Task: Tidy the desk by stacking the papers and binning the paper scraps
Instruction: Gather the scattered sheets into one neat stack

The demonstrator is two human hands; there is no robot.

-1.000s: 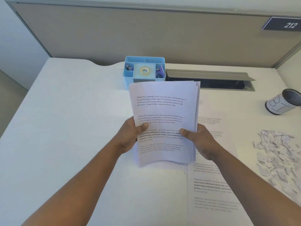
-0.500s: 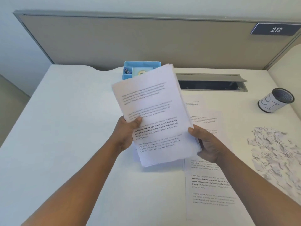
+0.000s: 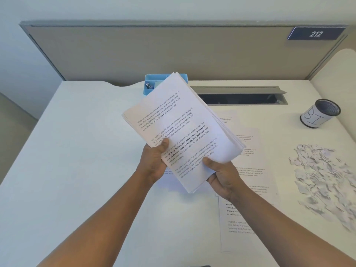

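Soft, even daylight fills the scene, with a cool bluish cast on the bench left of the left hand. Shadows are faint: a pale violet one lies on the bench just under both hands, beneath the held sheets. No glare shows. The print on those sheets reads sharp near the thumbs. The paper scraps far right of the right hand smear into blur toward the edge. Wide-angle bending bows the partition beyond the hands.
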